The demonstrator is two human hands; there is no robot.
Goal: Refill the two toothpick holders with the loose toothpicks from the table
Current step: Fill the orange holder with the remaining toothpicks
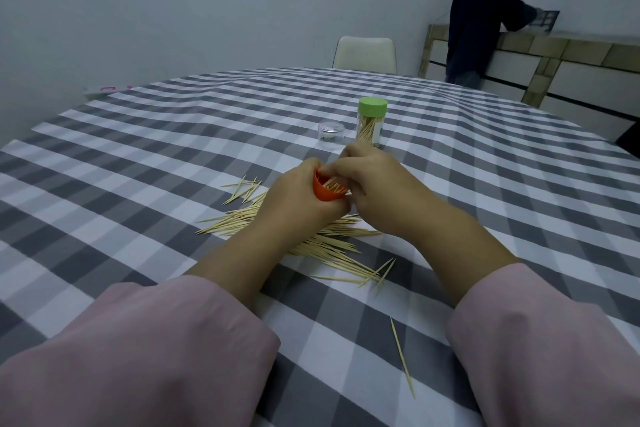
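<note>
Centrally, left hand (298, 198) gripping orange holder (327, 191), right hand (374, 184) pinching toothpicks at its mouth

No readable text: only a blurred label on the green-capped toothpick holder (371, 121), lettering too small to read.

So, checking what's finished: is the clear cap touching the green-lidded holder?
Apart. The head view shows a strip of tablecloth between the clear cap and the green-lidded holder.
</note>
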